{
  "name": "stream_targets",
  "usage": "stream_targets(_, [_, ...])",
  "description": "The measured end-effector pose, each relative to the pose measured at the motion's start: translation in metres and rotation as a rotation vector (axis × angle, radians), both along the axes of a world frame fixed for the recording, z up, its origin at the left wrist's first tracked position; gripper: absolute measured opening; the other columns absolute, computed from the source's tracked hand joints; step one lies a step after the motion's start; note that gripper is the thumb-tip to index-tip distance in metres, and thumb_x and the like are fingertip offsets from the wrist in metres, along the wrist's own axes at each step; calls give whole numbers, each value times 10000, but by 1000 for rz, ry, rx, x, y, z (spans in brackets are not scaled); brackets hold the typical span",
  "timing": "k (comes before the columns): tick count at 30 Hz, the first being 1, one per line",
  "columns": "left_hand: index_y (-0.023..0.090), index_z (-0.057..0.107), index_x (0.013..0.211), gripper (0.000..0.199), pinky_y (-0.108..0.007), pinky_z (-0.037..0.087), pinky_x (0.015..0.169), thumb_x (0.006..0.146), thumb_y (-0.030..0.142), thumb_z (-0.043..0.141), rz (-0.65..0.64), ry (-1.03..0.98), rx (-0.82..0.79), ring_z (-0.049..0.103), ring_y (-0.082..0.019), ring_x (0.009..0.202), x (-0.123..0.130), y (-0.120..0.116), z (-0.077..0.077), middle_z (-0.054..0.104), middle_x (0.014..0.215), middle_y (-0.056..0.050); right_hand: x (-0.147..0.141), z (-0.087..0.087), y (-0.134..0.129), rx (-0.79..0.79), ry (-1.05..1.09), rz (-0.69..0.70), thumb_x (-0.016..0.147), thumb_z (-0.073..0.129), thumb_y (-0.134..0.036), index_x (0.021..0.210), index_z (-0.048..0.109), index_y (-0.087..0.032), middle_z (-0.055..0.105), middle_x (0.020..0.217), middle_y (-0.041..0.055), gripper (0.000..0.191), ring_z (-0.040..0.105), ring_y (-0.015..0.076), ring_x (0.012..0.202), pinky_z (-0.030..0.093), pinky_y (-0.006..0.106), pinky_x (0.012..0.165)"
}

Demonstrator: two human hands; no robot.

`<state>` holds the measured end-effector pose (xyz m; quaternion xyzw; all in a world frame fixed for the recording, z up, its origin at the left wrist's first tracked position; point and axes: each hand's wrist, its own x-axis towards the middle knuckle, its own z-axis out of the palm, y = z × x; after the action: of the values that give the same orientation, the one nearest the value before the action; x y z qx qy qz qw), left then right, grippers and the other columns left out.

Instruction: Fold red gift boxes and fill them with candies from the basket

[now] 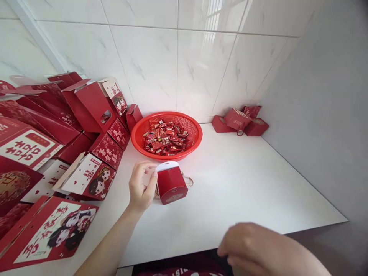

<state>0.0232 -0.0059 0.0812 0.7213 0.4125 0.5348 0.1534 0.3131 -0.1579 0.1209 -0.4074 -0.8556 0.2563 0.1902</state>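
A small red gift box (171,184) stands on the white counter with its white-lined flap raised at the back. My left hand (142,186) is at the box's left side, thumb and fingers closed on its edge. A gold chain handle (188,179) shows beside the box on the right, and a bit of chain by my left thumb. Low at the counter's front edge, my right hand (244,241) is curled and slightly blurred, away from the box. Whatever its fingers hold, if anything, is hidden.
Behind the box is a red plastic basket (135,136) of red-wrapped candies (168,138). Many red and white paper boxes (94,107) are piled along the left. Several closed red boxes (237,119) sit in the back right corner, between the tiled wall (201,69) and a grey side wall (322,115).
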Motion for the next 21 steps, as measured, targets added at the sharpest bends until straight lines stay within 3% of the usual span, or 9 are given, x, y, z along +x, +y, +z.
stream_targets(2, [213,620,946,107,-299,465,787,925,203,515,-162,201,-14,591,-184,887,-4,-1,8,606,945,-48,-6,26,27,-57,7,96,970,514,-216,1138,681,-288,744,989,29,248,682,152,880,518,267,780])
stream_targets(5, [224,627,1030,204,-329,483,793,894,374,602,-312,510,-122,594,-214,912,-4,1,12,592,1003,-64,-30,43,78,72,19,141,998,467,-247,1070,675,-225,716,965,56,221,645,182,858,497,314,776])
stream_targets(7, [225,603,1138,497,-372,492,834,768,538,717,-331,638,-183,582,-257,977,-3,2,11,572,1086,-85,-49,37,109,211,-76,86,995,451,-225,993,675,-181,680,872,73,228,606,199,782,477,346,717])
stream_targets(9, [219,571,1205,696,-420,482,908,671,624,762,-350,677,-215,557,-296,1061,-2,2,8,548,1170,-108,-63,25,130,295,-155,70,961,493,-176,998,670,-152,659,908,93,182,593,216,820,475,371,748])
stream_targets(11, [215,556,1231,739,-458,449,983,665,647,754,-368,675,-217,522,-326,1147,-3,2,5,525,1248,-127,-72,13,142,299,-159,132,911,591,-195,1009,668,-147,643,1002,105,133,587,228,911,475,389,830])
stream_targets(14, [221,533,1278,735,-473,409,1045,700,626,738,-402,665,-221,471,-342,1235,-6,2,3,487,1346,-138,-77,0,148,258,-102,272,859,690,-314,1005,675,-158,612,1052,94,214,561,227,1001,455,380,915])
stream_targets(17, [222,503,1337,803,-461,398,1072,688,624,752,-446,675,-255,433,-341,1288,-9,1,4,448,1418,-140,-78,-9,151,275,-109,331,860,682,-400,994,697,-169,580,1031,91,268,527,236,1026,437,381,916])
stream_targets(21, [225,545,1313,788,-496,365,1110,667,612,774,-449,716,-272,376,-364,1352,-11,2,8,399,1487,-140,-80,-16,156,336,-114,335,895,619,-467,822,708,-158,556,957,86,330,498,218,936,420,371,869])
